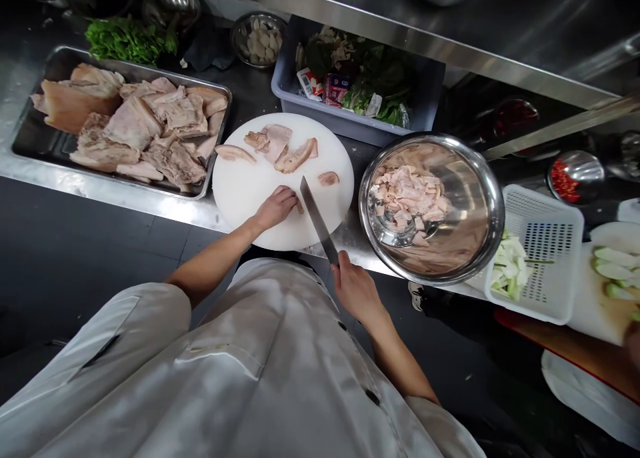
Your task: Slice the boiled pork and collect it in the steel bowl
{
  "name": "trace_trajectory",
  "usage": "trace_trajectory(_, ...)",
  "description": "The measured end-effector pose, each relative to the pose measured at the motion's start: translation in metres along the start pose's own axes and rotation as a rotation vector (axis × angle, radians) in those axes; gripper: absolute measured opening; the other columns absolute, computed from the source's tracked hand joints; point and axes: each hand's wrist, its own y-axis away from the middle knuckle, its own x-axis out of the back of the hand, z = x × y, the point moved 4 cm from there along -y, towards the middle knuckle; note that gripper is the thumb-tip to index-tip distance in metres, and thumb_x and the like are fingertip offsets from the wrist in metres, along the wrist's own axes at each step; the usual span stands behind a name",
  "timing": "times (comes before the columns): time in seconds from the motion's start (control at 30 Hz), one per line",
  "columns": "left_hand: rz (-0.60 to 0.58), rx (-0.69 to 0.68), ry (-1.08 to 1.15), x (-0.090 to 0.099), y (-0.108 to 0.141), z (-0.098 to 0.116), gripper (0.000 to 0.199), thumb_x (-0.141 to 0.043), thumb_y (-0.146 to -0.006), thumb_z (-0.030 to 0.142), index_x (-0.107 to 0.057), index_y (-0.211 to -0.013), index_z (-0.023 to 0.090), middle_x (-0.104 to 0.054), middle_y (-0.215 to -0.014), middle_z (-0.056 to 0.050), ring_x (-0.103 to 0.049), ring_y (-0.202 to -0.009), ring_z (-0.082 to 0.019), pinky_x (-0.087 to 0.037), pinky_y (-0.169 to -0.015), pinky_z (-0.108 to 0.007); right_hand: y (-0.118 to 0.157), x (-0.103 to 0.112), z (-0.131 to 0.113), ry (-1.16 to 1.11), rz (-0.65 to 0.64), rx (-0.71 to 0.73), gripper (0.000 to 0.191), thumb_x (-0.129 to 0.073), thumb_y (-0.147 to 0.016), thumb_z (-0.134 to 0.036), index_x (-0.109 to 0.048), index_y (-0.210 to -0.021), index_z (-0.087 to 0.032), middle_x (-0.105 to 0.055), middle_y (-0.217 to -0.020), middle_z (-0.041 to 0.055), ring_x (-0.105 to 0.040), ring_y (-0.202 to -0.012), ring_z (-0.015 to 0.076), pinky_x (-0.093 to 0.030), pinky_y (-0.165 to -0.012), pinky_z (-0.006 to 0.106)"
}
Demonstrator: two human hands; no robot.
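- Clock set on the view: 12 at the top, 6 toward the white coat (280, 351).
- Key relation: a small meat piece (300, 207) peeps out at 3 o'clock of the left hand (276, 207). The knife (320, 223) lies at 3 o'clock of that piece, a narrow gap of white between the two.
- Axes: the knife runs from its handle at 5 to its tip at 11. Long axis of the piece: cannot tell, fingers cover most of it.
- Nearer hand: the left, touching the piece. The right hand (355, 288) sits apart from it, toward 5.
- Left grip: narrow, fingers bunched and curled down over the piece. Right grip: closed around the knife handle.
- Surface: round white cutting board (243, 191), lying flat on the steel bench (115, 195), close to its front edge. The piece is at about 5 from board centre.
- Also on the board: meat slices (278, 142) toward 12, curved strip (235, 153) at 10, small chunk (329, 178) near 3.
- Room at 3: steel bowl (470, 205) just beside the board, with cut meat (410, 191) in it.
- Room at 9 to 10: steel tray (35, 138) bearing meat slabs (133, 128), just beside the board.
- Room at 1: grey-purple bin (325, 115); shelf (390, 35) beyond.
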Motion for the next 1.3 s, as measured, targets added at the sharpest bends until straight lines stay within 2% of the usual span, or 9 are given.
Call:
trace_trajectory(0.17,0.054,-0.119,-0.007,-0.001,-0.002,-0.003,0.033,-0.039,-0.105,0.024,-0.072,-0.103,0.022,-0.069,-0.109,-0.012,-0.059,-0.112,-0.025,-0.049,-0.108,-0.046,-0.003,0.015,-0.005,0.009,-0.016,0.062,0.024,-0.039,-0.109,-0.026,-0.051,-0.128,-0.015,-0.074,-0.091,0.0118,-0.07,-0.081,0.0264,-0.028,-0.062,0.031)
trace_trajectory(0.3,0.123,-0.262,-0.01,-0.001,-0.001,-0.002,0.027,-0.045,-0.102,0.019,-0.071,-0.098,0.022,-0.069,-0.099,-0.009,-0.062,-0.103,-0.024,-0.052,-0.102,-0.047,-0.002,0.02,-0.006,-0.042,-0.033,0.077,0.022,-0.037,-0.109,-0.025,-0.051,-0.123,-0.016,-0.071,-0.085,0.0093,-0.067,-0.077,0.0259,-0.026,-0.063,0.031)
trace_trajectory(0.4,0.137,-0.321,-0.027,0.001,-0.001,0.001,0.026,-0.046,-0.101,0.017,-0.071,-0.096,0.022,-0.068,-0.096,-0.008,-0.062,-0.1,-0.023,-0.053,-0.1,-0.046,-0.001,0.022,-0.006,-0.059,-0.038,0.083,0.021,-0.038,-0.109,-0.024,-0.052,-0.122,-0.015,-0.069,-0.083,0.008,-0.066,-0.076,0.0254,-0.025,-0.063,0.032)
trace_trajectory(0.77,0.103,-0.328,-0.001,0.007,-0.003,0.004,0.025,-0.047,-0.1,0.017,-0.07,-0.094,0.022,-0.066,-0.096,-0.009,-0.06,-0.098,-0.023,-0.051,-0.098,-0.046,-0.012,0.019,0.001,-0.14,-0.02,0.102,0.016,-0.041,-0.106,-0.024,-0.053,-0.115,-0.016,-0.063,-0.073,0.0041,-0.06,-0.069,0.0241,-0.023,-0.061,0.032)
trace_trajectory(0.97,0.087,-0.293,-0.002,0.007,-0.003,0.003,0.027,-0.043,-0.101,0.019,-0.069,-0.092,0.022,-0.065,-0.096,-0.009,-0.059,-0.098,-0.023,-0.051,-0.097,-0.045,-0.031,0.016,-0.003,-0.116,0.039,0.135,0.019,-0.04,-0.108,-0.024,-0.053,-0.119,-0.015,-0.067,-0.081,0.0074,-0.064,-0.078,0.0265,-0.027,-0.062,0.032)
trace_trajectory(1.17,0.097,-0.286,0.013,0.005,-0.003,0.001,0.027,-0.044,-0.099,0.017,-0.07,-0.094,0.022,-0.065,-0.097,-0.009,-0.059,-0.098,-0.023,-0.052,-0.097,-0.046,-0.03,0.012,0.002,-0.113,-0.024,0.088,0.021,-0.041,-0.108,-0.024,-0.053,-0.121,-0.014,-0.066,-0.077,0.0065,-0.064,-0.075,0.0266,-0.028,-0.06,0.031)
trace_trajectory(1.3,0.119,-0.272,0.014,0.003,-0.003,-0.002,0.029,-0.042,-0.1,0.018,-0.07,-0.093,0.023,-0.064,-0.095,-0.009,-0.059,-0.098,-0.024,-0.054,-0.094,-0.045,-0.04,0.012,-0.004,-0.104,0.036,0.138,0.021,-0.04,-0.108,-0.023,-0.052,-0.121,-0.013,-0.068,-0.084,0.0093,-0.065,-0.081,0.0276,-0.03,-0.063,0.032)
